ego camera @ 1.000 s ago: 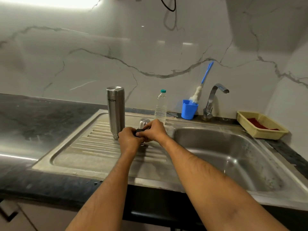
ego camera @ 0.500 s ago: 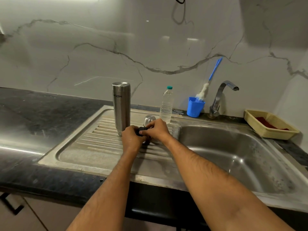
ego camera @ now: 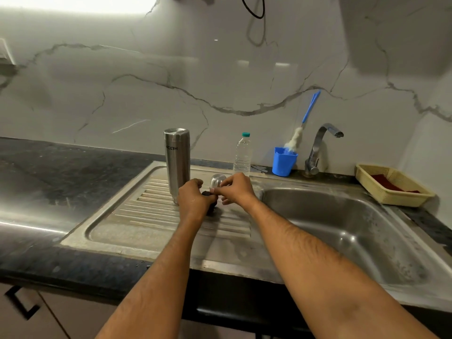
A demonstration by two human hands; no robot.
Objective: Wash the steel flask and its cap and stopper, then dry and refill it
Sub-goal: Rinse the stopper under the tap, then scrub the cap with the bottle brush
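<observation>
The steel flask (ego camera: 176,162) stands upside down on the ribbed draining board (ego camera: 151,211), just left of my hands. Its steel cap (ego camera: 217,180) sits mouth-down behind my right hand. My left hand (ego camera: 194,199) is closed around the black stopper (ego camera: 209,193), of which only a dark edge shows between the hands. My right hand (ego camera: 236,189) pinches the stopper's near side with thumb and forefinger. Both hands hover just above the draining board.
A clear water bottle (ego camera: 242,154) with a teal lid stands behind the cap. A blue cup (ego camera: 283,162) holds a bottle brush (ego camera: 305,118). The tap (ego camera: 318,148) rises over the sink basin (ego camera: 342,231). A yellow tray (ego camera: 391,184) lies at far right.
My hands stay together on the stopper beside the flask, and the right fingers have shifted their pinch slightly. The camera has tilted a little; the flask, cap and bottle have not moved.
</observation>
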